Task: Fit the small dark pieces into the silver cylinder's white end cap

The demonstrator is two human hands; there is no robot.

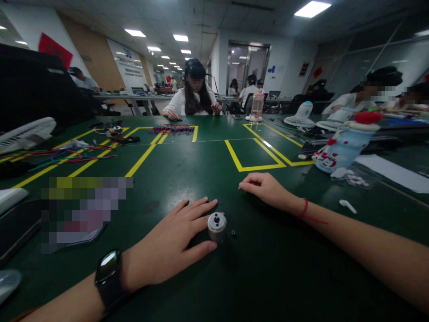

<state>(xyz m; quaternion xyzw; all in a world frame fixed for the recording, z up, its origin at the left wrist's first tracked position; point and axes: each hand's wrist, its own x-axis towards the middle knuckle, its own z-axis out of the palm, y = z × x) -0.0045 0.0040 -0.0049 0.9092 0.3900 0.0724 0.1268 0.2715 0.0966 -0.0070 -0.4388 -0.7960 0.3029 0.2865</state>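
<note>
A short silver metal cylinder [217,229], much like a small motor, stands upright on the dark green table. Its top face has a dark centre and small holes. My left hand [174,237] lies low over the table with thumb and index finger around the cylinder; the other fingers stretch out beyond it. Just right of the cylinder lies a tiny dark ring-shaped part [233,233]. My right hand [263,188] rests farther forward on the table, its fingers curled together and pointing left. Whatever may be between those fingertips is hidden or too small to make out.
Yellow tape [239,167] marks boxes on the table. Left are a blurred-out packet [83,214], wires [83,154] and a mouse [8,284]. Right are a white earbud [347,206] and a blue bottle [346,147]. A co-worker [194,94] sits opposite, near a wire bundle [172,129].
</note>
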